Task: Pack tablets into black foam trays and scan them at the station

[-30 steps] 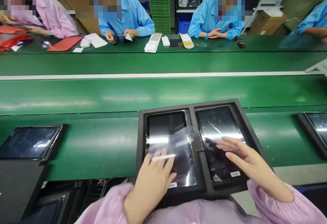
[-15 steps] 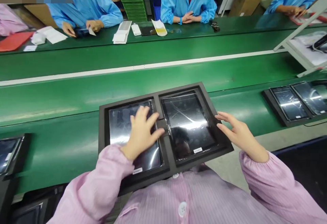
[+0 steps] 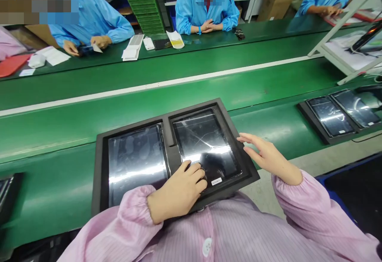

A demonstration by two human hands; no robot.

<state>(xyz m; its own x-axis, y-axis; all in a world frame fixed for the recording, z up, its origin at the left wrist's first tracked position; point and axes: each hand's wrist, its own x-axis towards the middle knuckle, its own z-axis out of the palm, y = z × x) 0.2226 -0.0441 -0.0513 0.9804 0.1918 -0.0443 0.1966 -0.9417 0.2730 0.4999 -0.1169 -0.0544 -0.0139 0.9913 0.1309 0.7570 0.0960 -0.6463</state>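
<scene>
A black foam tray with two compartments lies before me, its near edge close to my body. Its left compartment holds one dark glossy tablet, its right another tablet with a small white label. My left hand is palm down over the near part of the divider, bent fingers slightly apart at the right tablet's lower left edge. Its thumb is hidden, and I make out nothing held. My right hand is open beside the tray's right edge, fingertips at or very near the rim.
A second tray of tablets lies to the right on the green bench, and part of another tray shows at the left. Across the bench sit people in blue smocks. A white metal stand rises at the right.
My left hand has moved from above the left tablet towards my body and right, to the right tablet's lower left edge. My right hand stays by the tray's right edge. The whole view has shifted.
</scene>
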